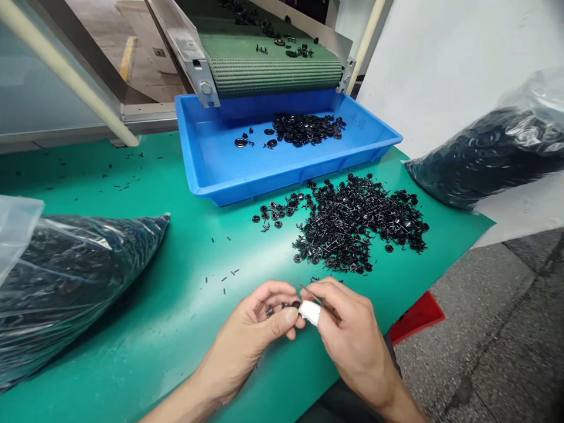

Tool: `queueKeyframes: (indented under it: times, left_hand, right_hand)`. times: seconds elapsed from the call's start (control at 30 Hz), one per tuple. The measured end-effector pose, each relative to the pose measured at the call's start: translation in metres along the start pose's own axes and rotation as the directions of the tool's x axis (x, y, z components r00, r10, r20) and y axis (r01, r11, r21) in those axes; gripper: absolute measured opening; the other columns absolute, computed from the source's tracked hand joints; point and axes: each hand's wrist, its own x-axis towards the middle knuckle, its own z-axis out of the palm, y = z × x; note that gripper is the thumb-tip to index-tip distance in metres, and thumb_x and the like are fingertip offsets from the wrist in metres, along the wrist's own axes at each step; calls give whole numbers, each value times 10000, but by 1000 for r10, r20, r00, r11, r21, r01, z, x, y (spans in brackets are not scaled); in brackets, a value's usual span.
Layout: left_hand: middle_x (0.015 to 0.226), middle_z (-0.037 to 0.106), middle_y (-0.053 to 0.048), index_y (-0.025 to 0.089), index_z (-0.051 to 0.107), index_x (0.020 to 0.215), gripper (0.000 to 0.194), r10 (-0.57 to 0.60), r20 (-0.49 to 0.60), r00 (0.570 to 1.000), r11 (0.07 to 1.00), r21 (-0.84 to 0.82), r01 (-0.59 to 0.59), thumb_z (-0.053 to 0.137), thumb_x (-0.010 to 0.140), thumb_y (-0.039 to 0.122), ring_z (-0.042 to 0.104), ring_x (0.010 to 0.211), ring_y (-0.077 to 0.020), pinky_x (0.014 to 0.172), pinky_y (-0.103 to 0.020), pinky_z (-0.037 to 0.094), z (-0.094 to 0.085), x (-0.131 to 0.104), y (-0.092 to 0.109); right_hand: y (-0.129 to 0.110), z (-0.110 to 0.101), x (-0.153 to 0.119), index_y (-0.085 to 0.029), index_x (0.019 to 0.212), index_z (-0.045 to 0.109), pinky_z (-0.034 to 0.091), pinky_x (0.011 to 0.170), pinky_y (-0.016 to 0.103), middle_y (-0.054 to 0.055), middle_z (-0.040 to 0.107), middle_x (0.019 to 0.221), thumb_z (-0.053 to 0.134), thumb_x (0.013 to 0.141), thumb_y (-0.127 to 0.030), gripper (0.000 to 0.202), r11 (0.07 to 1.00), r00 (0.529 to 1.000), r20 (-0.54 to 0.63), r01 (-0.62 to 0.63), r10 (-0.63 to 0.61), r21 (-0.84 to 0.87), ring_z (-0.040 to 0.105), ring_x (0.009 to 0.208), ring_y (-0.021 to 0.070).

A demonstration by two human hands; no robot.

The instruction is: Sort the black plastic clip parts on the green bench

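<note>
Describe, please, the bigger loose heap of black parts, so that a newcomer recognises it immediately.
Below the end of the green conveyor, find the blue tray. Between this tray and the person's right hand lies the bigger heap. Unlike the smaller heap inside the tray, it spreads directly on the green table.

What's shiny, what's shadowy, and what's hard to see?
Head view: glare on the green table, bright streaks on the plastic bag at left; head view: shadow beside that bag and in the blue tray under the conveyor belt; head view: dark bits in the left hand, too small to make out.
</note>
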Motion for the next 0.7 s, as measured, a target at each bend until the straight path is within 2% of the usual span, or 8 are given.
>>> queueKeyframes:
  times: [0.1,0.2,0.27,0.37,0.53,0.7]
  left_hand:
    - [836,716,-36,196,703,997,183,-22,-42,999,998,-56,20,718,821,244,584,773,-147,731,-253,442,0,0,0]
    - [850,714,-31,193,709,905,106,-11,-70,997,997,-77,6,730,810,236,603,784,-145,749,-252,449,1,0,0]
    - [888,708,-16,208,696,860,90,15,-75,997,994,-104,-23,750,790,225,614,806,-144,725,-239,450,2,0,-1]
    - [896,718,-3,223,671,825,122,33,-88,996,987,-154,-46,776,764,208,605,810,-128,718,-213,439,3,1,-4]
    - [926,711,-13,226,705,943,209,21,-174,984,991,-129,-44,789,752,226,525,709,-94,589,-178,391,3,0,-8]
    - [924,676,-14,207,718,878,157,37,-161,986,994,-95,-52,793,743,234,540,751,-115,613,-198,409,5,-2,-7]
  right_hand:
    - [-1,-3,-4,-183,1034,648,510,659,276,50,621,878,348,851,-34,382,986,996,56,76,-68,-148,605,758,161]
    - [1,-2,-14,-132,1134,616,527,648,304,85,647,884,336,847,-31,413,935,991,-6,121,-130,-333,639,778,199]
    - [3,1,-20,-122,1114,615,531,648,311,89,659,853,330,851,-25,400,905,982,-44,153,-185,-397,654,773,211]
    - [3,6,-25,-141,1048,626,516,603,318,71,636,776,322,846,-17,385,886,977,-49,167,-208,-432,640,699,213]
    - [1,11,-25,-142,1062,611,498,597,319,73,621,785,325,845,-13,382,884,982,-26,157,-188,-440,623,695,216]
    - [1,17,-24,-112,1078,612,495,616,322,81,617,794,329,902,-42,340,880,981,-14,165,-191,-445,617,701,214]
